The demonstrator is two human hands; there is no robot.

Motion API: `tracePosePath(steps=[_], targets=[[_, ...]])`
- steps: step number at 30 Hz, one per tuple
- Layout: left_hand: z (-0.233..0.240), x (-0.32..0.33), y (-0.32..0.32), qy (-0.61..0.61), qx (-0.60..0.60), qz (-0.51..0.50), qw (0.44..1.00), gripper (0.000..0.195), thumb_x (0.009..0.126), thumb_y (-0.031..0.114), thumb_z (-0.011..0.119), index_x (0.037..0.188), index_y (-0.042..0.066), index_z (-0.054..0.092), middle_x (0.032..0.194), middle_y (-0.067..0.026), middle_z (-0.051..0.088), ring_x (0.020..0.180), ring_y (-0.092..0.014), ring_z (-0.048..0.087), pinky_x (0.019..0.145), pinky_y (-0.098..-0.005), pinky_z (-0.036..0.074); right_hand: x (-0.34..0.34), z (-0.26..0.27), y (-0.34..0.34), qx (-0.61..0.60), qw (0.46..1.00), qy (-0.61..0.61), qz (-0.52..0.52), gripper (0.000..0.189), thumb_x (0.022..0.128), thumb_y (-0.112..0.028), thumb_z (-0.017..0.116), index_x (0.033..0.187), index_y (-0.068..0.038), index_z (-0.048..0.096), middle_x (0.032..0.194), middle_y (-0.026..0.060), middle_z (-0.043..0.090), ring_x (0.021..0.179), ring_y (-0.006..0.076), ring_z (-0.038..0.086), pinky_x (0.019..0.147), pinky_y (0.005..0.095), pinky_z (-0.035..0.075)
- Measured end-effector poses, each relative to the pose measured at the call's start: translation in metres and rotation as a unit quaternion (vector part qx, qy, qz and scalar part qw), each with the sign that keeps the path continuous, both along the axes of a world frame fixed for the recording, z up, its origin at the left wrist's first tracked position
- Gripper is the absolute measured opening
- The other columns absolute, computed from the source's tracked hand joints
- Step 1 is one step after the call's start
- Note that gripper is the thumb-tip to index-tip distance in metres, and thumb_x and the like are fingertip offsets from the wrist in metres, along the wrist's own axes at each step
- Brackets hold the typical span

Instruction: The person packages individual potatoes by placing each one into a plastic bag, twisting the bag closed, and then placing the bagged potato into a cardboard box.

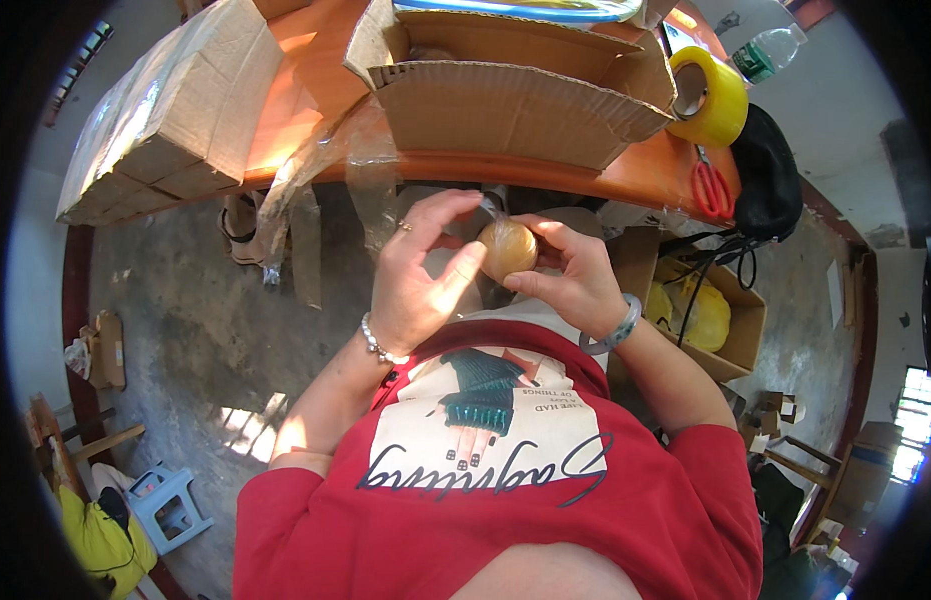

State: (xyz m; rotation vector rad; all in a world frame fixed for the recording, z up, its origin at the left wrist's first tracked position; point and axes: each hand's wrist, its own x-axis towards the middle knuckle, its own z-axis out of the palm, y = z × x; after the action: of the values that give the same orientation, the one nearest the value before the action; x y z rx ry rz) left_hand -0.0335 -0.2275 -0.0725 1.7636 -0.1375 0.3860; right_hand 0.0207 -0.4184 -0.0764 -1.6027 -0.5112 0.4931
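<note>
Above my lap, just short of the table's edge, a round yellowish-brown object (509,250) in clear plastic wrap is held between both hands. The fingers and thumb of my right hand (574,274) grip it from the right side. My left hand (428,262) is at its other side, thumb against the wrap and forefinger near the gathered plastic (495,208) at its top. What the round thing is, I cannot tell. Beyond my hands, an open cardboard box (503,116) stands on the orange-brown wooden table (285,112), with its inside mostly hidden.
A taped cardboard box (180,105) stands at the table's left. Strips of clear tape (308,172) hang off the edge. At right are a yellow tape roll (724,97), red-handled scissors (711,187) and a black bag (769,172). Below, a carton (743,322) holds yellow bags.
</note>
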Motion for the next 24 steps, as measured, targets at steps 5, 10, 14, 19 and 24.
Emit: tracePosePath(steps=[5,10,14,19,24], targets=[[-0.001,0.006,0.002,0.030,0.043,-0.112,0.992,0.037,0.080,0.005,0.069,0.115,-0.001,0.058,0.116,-0.0091,0.058,0.103,-0.018,0.058,0.089,-0.0304,0.048,-0.002,0.007,-0.002,-0.032,0.999,-0.020,0.010,0.064,0.076,-0.005,0.076,0.130,0.002,0.044,0.113,0.0109,0.061,0.100,0.0143,0.060,0.089,0.0290,0.050],[-0.011,0.006,0.000,0.170,-0.173,-0.164,0.956,0.043,0.080,0.008,0.073,0.117,-0.002,0.056,0.113,-0.0079,0.057,0.103,-0.017,0.057,0.093,-0.0308,0.046,-0.004,0.014,-0.001,-0.021,0.999,-0.047,-0.002,0.068,0.073,-0.004,0.076,0.133,0.000,0.043,0.104,0.0136,0.064,0.094,0.0147,0.063,0.083,0.0285,0.052],[-0.015,0.007,0.003,0.187,-0.163,-0.175,0.953,0.045,0.078,0.010,0.074,0.117,-0.001,0.055,0.113,-0.0076,0.057,0.103,-0.017,0.058,0.093,-0.0306,0.046,0.001,0.014,-0.007,-0.106,0.990,-0.074,0.053,0.067,0.075,-0.004,0.076,0.133,0.000,0.044,0.112,0.0117,0.062,0.100,0.0151,0.060,0.088,0.0299,0.050],[-0.011,0.007,0.004,0.207,-0.197,-0.171,0.943,0.047,0.075,0.009,0.076,0.116,-0.002,0.055,0.111,-0.0090,0.058,0.102,-0.017,0.058,0.091,-0.0301,0.048,0.003,0.009,-0.005,-0.019,0.998,0.037,0.056,0.059,0.076,-0.004,0.076,0.128,0.005,0.049,0.112,0.0108,0.061,0.101,0.0142,0.059,0.087,0.0289,0.051],[-0.007,0.004,-0.006,0.083,-0.020,-0.070,0.994,0.053,0.078,0.015,0.076,0.121,-0.001,0.051,0.115,-0.0084,0.056,0.106,-0.017,0.056,0.093,-0.0314,0.047,0.006,0.008,-0.004,0.008,0.996,0.085,0.027,0.054,0.077,-0.007,0.076,0.122,0.008,0.051,0.107,0.0110,0.063,0.095,0.0124,0.061,0.082,0.0273,0.053]])
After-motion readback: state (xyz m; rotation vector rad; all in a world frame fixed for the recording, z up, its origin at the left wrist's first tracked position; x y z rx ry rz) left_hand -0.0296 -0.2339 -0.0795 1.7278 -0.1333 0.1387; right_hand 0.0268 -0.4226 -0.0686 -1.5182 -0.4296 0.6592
